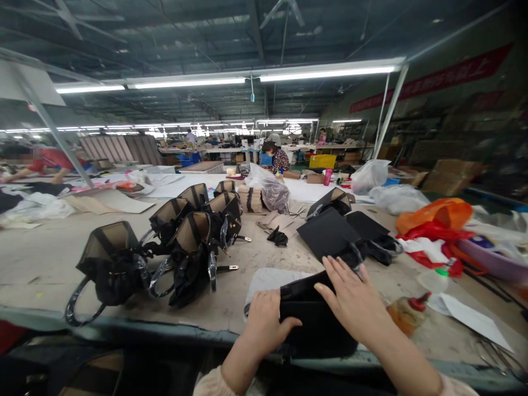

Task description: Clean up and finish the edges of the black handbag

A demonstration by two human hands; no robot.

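Note:
A black handbag (317, 324) lies at the table's near edge in front of me, over a pale cloth (266, 279). My left hand (266, 319) is closed on the bag's left edge, its fingers curled over the outside and its thumb on the near face. Across the bag's right upper part rests my right hand (355, 300), fingers stretched out and thumb apart. Just beyond it are a flat black panel (324, 231) and another black bag piece (371, 234) with plastic-wrapped handles.
Several black bags with tan linings (192, 234) stand to the left. A glue bottle (406, 313) with a red nozzle and a clear bottle (435, 279) are at right. Farther right sit an orange plastic bag (437, 214) and a purple basin (495, 261). Other people work in the background.

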